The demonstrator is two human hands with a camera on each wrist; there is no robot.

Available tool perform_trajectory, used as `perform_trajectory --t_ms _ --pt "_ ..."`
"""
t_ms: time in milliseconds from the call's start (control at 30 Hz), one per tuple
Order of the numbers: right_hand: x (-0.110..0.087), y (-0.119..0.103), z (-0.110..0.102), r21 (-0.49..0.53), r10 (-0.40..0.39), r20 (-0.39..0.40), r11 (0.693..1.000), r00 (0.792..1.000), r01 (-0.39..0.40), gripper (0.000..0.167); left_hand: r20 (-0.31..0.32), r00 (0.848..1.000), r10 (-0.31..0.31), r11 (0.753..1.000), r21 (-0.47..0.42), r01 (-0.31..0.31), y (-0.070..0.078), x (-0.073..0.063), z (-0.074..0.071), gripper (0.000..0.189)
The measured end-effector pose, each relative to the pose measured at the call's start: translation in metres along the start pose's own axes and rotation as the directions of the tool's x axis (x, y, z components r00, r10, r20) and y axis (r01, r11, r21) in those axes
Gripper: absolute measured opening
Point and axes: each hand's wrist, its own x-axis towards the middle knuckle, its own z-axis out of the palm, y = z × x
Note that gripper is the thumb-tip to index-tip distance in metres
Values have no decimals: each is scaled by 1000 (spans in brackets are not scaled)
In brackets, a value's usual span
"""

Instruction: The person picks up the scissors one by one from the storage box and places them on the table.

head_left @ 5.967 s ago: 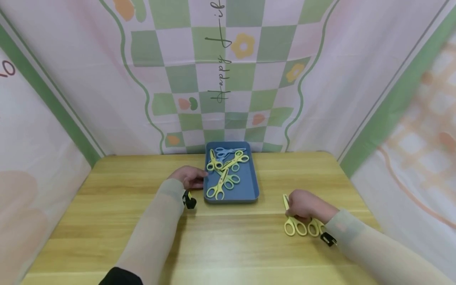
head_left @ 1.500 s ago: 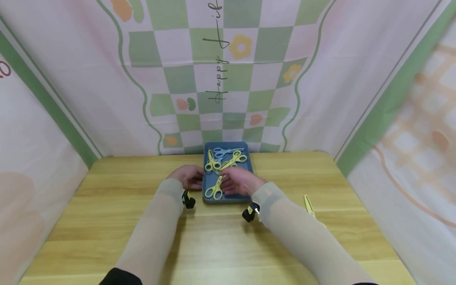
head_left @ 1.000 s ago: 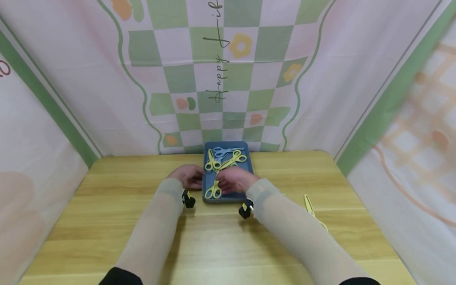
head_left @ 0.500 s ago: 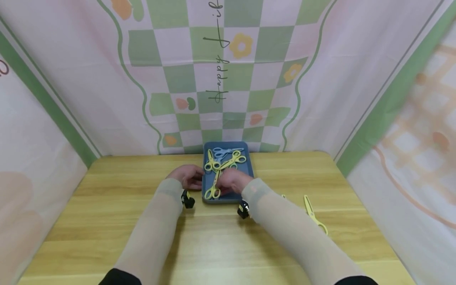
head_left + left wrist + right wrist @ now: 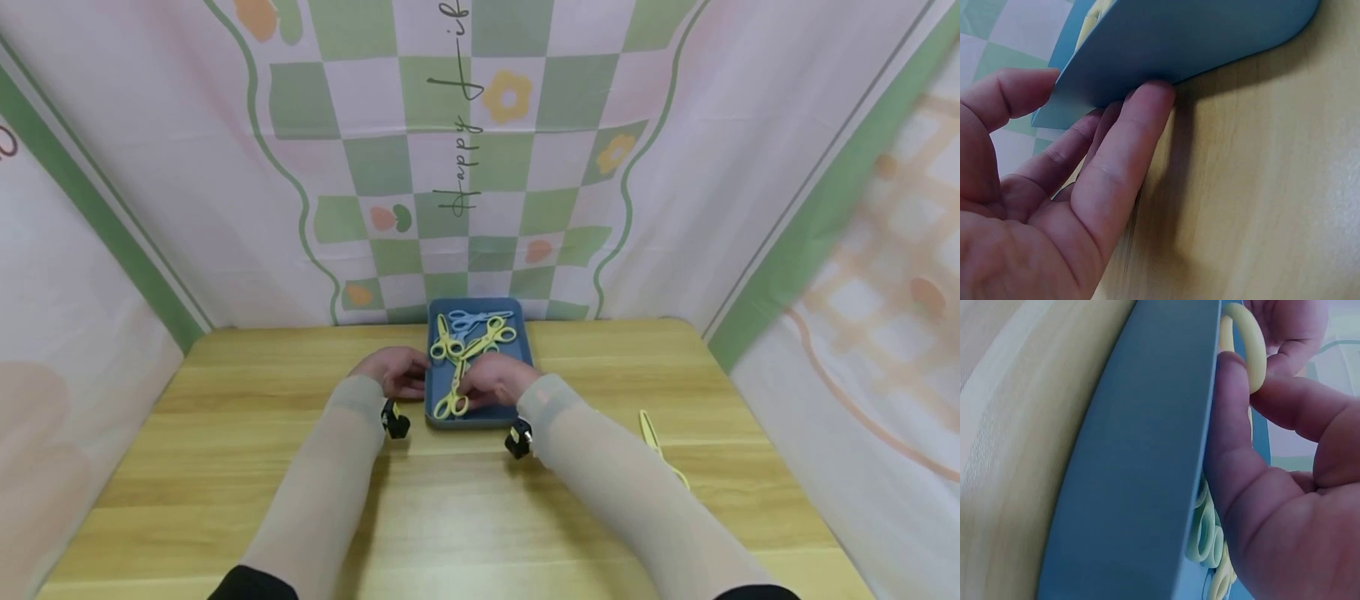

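In the head view a blue tray (image 5: 472, 424) stands at the back of the table with several small scissors in it. My left hand (image 5: 395, 372) rests at its left side. The left wrist view shows those fingers extended against the outer wall, the thumb tip at the rim. Reaching into the tray's front part, my right hand (image 5: 495, 379) pinches yellow scissors (image 5: 457, 380) by a handle loop (image 5: 1259, 347) between thumb and finger. Beyond these lie two other yellow pairs, one on the right (image 5: 491, 336) and one on the left (image 5: 444, 333), and blue scissors (image 5: 480, 318).
Another yellow pair of scissors (image 5: 651, 432) lies on the wooden table (image 5: 465, 517) at the right, partly hidden by my right forearm. Green handle loops (image 5: 1200, 534) show beside the right hand in the tray. A patterned cloth (image 5: 450, 167) hangs right behind the table.
Six seconds ago my right hand held yellow scissors on the table at the right; now it is in the tray. Lately the front yellow scissors have shifted slightly. My left hand has stayed put.
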Motion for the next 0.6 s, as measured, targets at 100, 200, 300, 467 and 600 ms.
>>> perform_trajectory --t_ms 100,200,300,467,600 --pt "-2 0 -1 4 6 14 1000 1000 -6 8 -1 1000 1 1000 3 -1 -1 1 0 31" --pt "-4 -1 -3 6 5 26 1000 1000 -6 8 -3 1000 -1 1000 4 1 -1 1 0 30" --pt "-5 -2 -3 31 2 39 1000 999 -4 9 -2 1000 -1 1000 5 1 -1 1 0 30" --pt "-7 -1 -4 103 -14 50 995 999 9 11 -5 1000 1 1000 2 -1 0 2 0 31" --pt "-8 2 -5 181 -12 79 983 997 -3 12 -1 1000 3 1000 0 -3 -1 3 -1 31"
